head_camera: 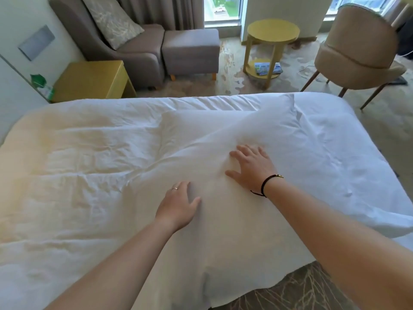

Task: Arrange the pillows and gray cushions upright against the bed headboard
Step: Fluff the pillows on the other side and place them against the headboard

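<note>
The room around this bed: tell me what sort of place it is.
Most likely a hotel room. The bed has plain white linen, a gray armchair with a matching footstool sits by the window, and brochures lie on the lower shelf of a round yellow side table.

Open bed top, furniture crowded beyond the far edge

The white bed surface lies wide and bare to the left of the 2 flat hands — left hand and right hand press on a large white pillow that fills the middle-right. Past the far edge stand a yellow nightstand, gray armchair with ottoman, round yellow side table and beige chair — carpet gaps run between them.
</note>
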Tool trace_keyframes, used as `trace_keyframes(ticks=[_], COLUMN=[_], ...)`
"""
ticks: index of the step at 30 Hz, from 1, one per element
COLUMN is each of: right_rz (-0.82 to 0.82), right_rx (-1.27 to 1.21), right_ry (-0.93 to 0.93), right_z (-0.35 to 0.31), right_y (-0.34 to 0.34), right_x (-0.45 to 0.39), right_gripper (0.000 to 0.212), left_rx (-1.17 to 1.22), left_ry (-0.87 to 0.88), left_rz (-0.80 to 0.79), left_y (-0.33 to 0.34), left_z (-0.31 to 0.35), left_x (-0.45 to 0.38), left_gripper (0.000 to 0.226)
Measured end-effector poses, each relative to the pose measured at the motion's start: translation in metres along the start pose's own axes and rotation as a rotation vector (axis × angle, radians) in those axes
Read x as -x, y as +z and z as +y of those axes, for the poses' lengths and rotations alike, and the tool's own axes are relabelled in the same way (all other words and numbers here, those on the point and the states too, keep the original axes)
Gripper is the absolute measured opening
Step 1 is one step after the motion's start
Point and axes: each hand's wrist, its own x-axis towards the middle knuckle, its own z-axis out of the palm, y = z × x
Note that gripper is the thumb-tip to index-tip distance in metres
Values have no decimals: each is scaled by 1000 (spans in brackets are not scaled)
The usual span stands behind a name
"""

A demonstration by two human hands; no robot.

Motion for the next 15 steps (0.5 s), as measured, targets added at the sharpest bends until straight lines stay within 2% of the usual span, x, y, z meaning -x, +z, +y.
trace_keyframes(ticks=[8, 15], right_rz=[-95, -198], right_rx=[65, 152], right_ry=[-57, -63], right_z=[18, 8], right_y=[16, 47], right_x=[-108, -156], right_gripper=[67, 97], left_rx=[-33, -126], left_ry=[-9, -7], left_rz=[44, -13], left_y=[9, 12], left_z=[4, -22], left_x=[-78, -101], left_gripper=[68, 101])
